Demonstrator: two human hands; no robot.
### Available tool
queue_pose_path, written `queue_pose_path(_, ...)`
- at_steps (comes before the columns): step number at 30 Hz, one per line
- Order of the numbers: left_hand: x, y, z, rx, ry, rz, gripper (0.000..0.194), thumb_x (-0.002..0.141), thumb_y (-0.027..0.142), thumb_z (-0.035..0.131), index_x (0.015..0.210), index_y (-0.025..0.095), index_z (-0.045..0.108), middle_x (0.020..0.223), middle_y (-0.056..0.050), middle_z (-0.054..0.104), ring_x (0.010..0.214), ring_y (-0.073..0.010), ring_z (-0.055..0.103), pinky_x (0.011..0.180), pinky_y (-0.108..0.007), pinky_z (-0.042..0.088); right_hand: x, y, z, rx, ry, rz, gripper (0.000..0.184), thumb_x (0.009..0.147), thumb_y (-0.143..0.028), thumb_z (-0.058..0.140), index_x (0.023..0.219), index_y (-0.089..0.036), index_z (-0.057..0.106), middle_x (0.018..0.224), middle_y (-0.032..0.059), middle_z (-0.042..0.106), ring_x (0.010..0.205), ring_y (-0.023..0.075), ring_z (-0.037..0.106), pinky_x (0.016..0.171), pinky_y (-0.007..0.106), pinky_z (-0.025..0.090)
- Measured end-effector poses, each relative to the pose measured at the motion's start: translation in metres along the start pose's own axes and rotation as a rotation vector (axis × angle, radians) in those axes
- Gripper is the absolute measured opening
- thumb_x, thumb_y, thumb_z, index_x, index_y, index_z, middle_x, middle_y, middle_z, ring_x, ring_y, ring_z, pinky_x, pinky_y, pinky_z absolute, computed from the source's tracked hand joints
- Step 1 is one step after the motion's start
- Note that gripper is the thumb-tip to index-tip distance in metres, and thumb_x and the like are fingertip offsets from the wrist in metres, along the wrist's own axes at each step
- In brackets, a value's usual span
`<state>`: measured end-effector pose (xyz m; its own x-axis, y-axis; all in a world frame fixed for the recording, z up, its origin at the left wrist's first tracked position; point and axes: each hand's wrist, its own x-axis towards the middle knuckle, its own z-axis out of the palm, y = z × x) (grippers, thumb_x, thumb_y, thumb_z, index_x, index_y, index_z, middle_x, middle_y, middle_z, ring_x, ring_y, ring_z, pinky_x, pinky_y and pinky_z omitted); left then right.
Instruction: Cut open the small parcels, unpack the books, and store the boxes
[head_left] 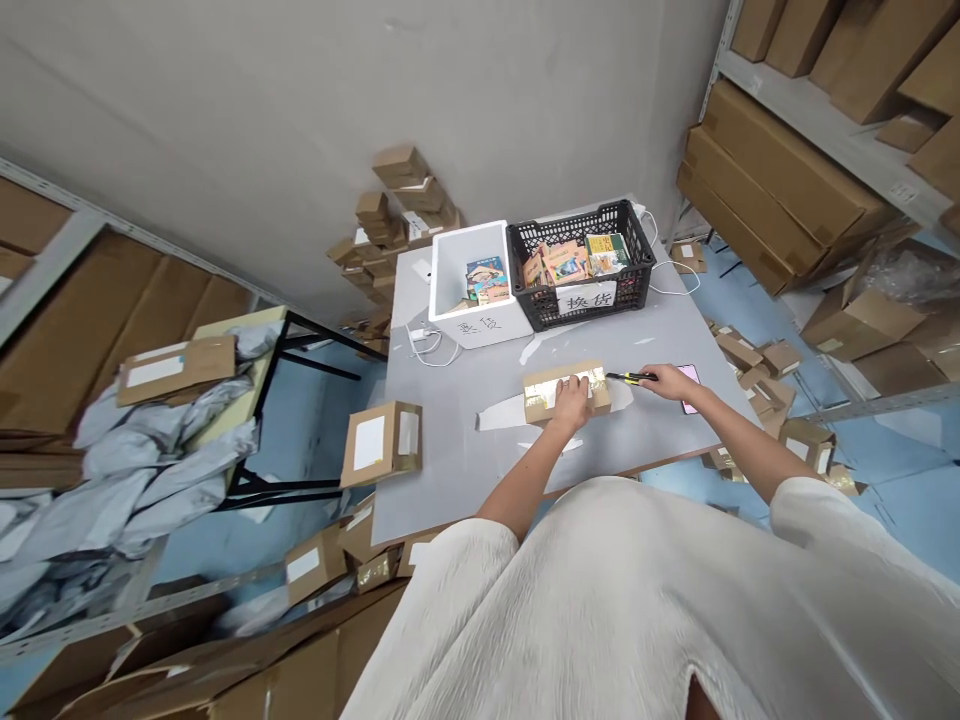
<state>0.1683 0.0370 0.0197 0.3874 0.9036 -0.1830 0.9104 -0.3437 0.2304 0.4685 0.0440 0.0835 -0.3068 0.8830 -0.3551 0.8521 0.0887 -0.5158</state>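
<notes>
The left hand is resting unclenched on a brown cardboard box, fingers bent over its white label and glossy tape. The box is lying on the smooth grey table, over pale, torn-edged scraps. The right hand is gripping a slim black-and-yellow knife, its tip pointing at the box's right end. A phone is lying beside that hand. Behind, a latticed black plastic crate is bearing a handwritten "换货" sign; the adjoining white bin is showing two characters, the second apparently "货".
</notes>
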Motion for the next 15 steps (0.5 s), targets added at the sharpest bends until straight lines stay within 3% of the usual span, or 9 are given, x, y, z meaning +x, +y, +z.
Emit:
queue_pose_path(5,-0.010,-0.002,0.002,-0.031,0.015,0.033,0.057,0.086,0.023,0.082,0.136,0.022,0.055,0.141,-0.015,0.057,0.132,-0.0347,0.062,0.131,-0.058,0.026,0.017,-0.008,-0.013,-0.156,-0.120,-0.098,0.040,0.107,-0.039,0.051,0.131,-0.022,0.078,0.113,0.0086,0.082,0.096,0.0232,0.071,0.077,0.027,0.045)
queue_pose_path(10,-0.021,-0.005,-0.006,-0.007,-0.017,0.042,0.061,0.086,0.025,0.083,0.140,0.026,0.054,0.140,-0.012,0.058,0.123,-0.0311,0.067,0.132,-0.053,0.028,0.045,-0.020,-0.013,-0.356,-0.166,-0.180,0.035,0.106,-0.035,0.051,0.127,-0.027,0.078,0.126,0.0101,0.080,0.110,0.0278,0.071,0.082,0.031,0.047)
queue_pose_path(15,-0.023,-0.006,-0.013,-0.012,-0.020,0.041,0.063,0.087,0.029,0.084,0.143,0.026,0.055,0.139,-0.012,0.059,0.123,-0.0313,0.067,0.132,-0.051,0.029,0.054,-0.016,0.002,-0.175,-0.219,-0.162,0.032,0.105,-0.045,0.055,0.109,-0.023,0.079,0.101,0.0100,0.080,0.089,0.0246,0.070,0.071,0.030,0.044)
